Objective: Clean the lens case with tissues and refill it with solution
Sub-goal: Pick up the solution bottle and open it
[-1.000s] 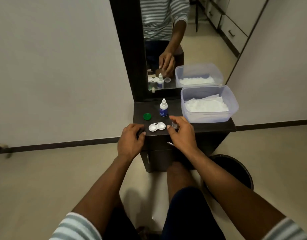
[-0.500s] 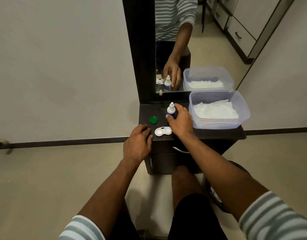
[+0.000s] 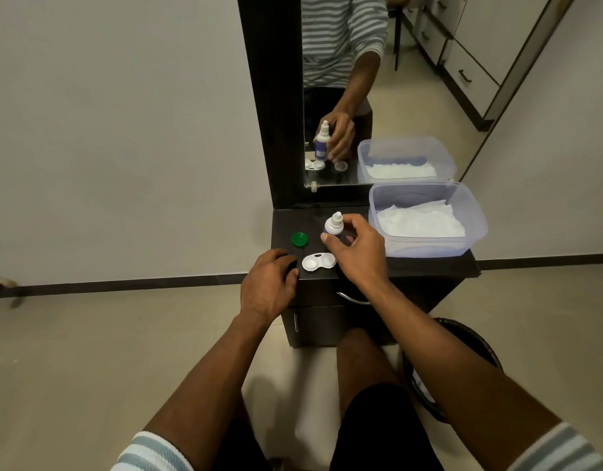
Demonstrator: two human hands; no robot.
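The white lens case [image 3: 319,261] lies open on the dark cabinet top [image 3: 429,263], both wells uncovered. My right hand [image 3: 356,253] grips the small solution bottle [image 3: 334,224], white-capped with a blue label, lifted a little above the top just behind the case. My left hand [image 3: 269,287] rests with curled fingers on the cabinet's front left corner, left of the case, holding nothing that I can see. A green cap [image 3: 299,239] lies left of the bottle. A clear plastic tub [image 3: 463,212] of white tissues [image 3: 420,220] stands at the right.
A mirror [image 3: 344,96] in a dark frame rises behind the cabinet and reflects the bottle, the case and a second clear cap. A black round bin [image 3: 463,334] stands on the floor at the right. A drawer handle [image 3: 352,298] juts from the cabinet front.
My right hand moved from the front edge back to the solution bottle, closed round it and lifted it slightly. The left hand stayed at the corner.
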